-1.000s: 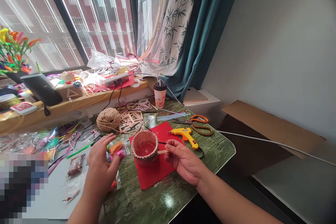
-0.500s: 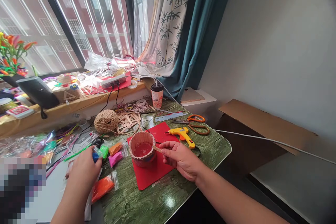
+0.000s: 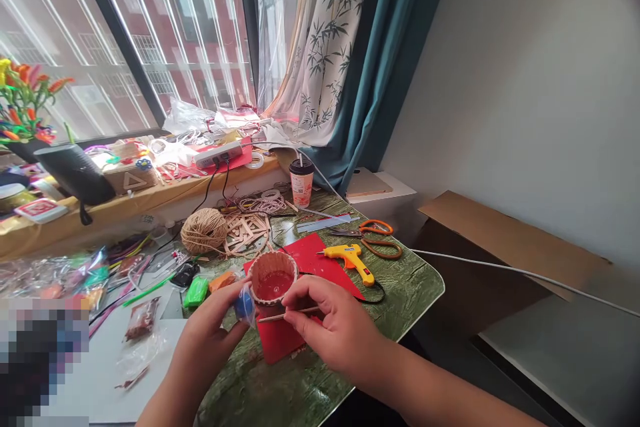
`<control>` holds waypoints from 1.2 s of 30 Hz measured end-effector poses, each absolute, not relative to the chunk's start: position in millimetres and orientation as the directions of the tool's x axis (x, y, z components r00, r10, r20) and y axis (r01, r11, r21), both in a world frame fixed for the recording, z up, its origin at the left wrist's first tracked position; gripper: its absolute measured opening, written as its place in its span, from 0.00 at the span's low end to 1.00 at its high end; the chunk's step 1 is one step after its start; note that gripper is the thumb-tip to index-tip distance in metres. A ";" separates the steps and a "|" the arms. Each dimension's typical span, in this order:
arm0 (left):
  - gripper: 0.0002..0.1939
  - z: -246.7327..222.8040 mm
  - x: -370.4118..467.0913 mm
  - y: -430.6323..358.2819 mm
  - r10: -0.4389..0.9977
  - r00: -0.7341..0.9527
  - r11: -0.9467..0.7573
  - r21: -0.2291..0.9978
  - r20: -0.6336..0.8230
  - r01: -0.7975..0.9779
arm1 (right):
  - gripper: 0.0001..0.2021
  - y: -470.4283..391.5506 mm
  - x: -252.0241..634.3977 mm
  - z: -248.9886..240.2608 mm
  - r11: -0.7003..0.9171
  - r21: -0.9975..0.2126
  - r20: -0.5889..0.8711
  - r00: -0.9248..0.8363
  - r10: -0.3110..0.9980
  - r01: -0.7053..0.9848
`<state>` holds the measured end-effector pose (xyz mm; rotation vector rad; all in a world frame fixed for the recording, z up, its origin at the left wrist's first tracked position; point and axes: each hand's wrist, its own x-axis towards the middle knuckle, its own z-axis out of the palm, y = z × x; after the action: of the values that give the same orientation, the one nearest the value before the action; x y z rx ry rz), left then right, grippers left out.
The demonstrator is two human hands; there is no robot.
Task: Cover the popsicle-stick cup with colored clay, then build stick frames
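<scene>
My left hand is closed on a blue clay packet in clear plastic, close against the left side of a small pot. That pot has a notched, pale rim and a reddish inside; it stands upright on a red sheet. Just in front of it, my right hand pinches a thin wooden stick, whose tip points left toward the blue packet. Beyond my left hand lie a green clay packet and a partly covered orange one.
A yellow glue gun and orange-handled scissors lie right of the pot. Behind are a twine ball, wooden pieces and a lidded paper cup. A brown packet lies on a pale board at left.
My left hand has moved right to the pot, bringing the blue clay packet. My right hand has shifted slightly left and down, and its stick has swung from the pot's rim to in front of it.
</scene>
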<state>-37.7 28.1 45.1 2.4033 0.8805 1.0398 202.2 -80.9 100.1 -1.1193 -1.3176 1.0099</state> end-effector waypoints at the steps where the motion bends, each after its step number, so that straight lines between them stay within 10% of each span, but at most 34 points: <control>1: 0.22 46.7 -37.5 28.4 0.617 0.549 -0.784 0.502 0.564 0.365 | 0.02 -80.2 199.7 100.4 0.214 -0.974 0.217 0.021 0.976 0.079; 23: 0.21 58.3 -31.0 22.2 0.435 0.606 -0.900 0.332 0.666 0.281 | 0.01 -71.5 191.1 79.8 0.151 -0.985 0.163 0.146 0.976 0.088; 36: 0.21 66.3 -26.4 18.7 0.420 0.607 -0.907 0.323 0.674 0.269 | 0.08 -62.2 208.1 92.9 0.404 -0.777 0.319 -0.250 0.914 0.483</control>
<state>-26.4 18.7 66.3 2.6438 0.5734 1.1820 208.1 -62.2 92.9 -1.1974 -1.8830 0.7004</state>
